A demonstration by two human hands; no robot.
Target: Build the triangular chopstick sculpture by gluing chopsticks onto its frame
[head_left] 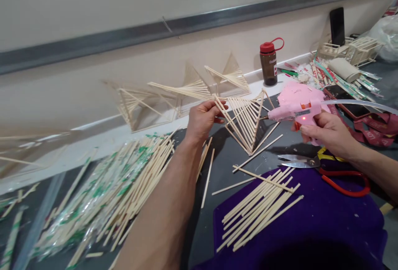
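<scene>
My left hand (203, 121) is closed on the left edge of a wooden stick frame (245, 122), a fan of thin sticks joined into a twisted shape. In my right hand (326, 131) is a pink hot glue gun (298, 112) with a small lit light and a long clear glue stick (357, 105) out of its back. Its metal nozzle points left, close to the frame's right edge; whether it touches cannot be made out. Below it lie scissors (314, 163) with red and yellow handles. Loose wooden sticks (258, 207) rest on purple cloth (345, 220).
Finished-looking stick frames (186, 89) stand along the wall behind. Wrapped chopsticks (115, 187) spread over the left of the dark table (202, 228). A brown bottle (269, 66) with a red lid, a phone (346, 102), a red lanyard (373, 129) and a plastic bag (385, 37) are right.
</scene>
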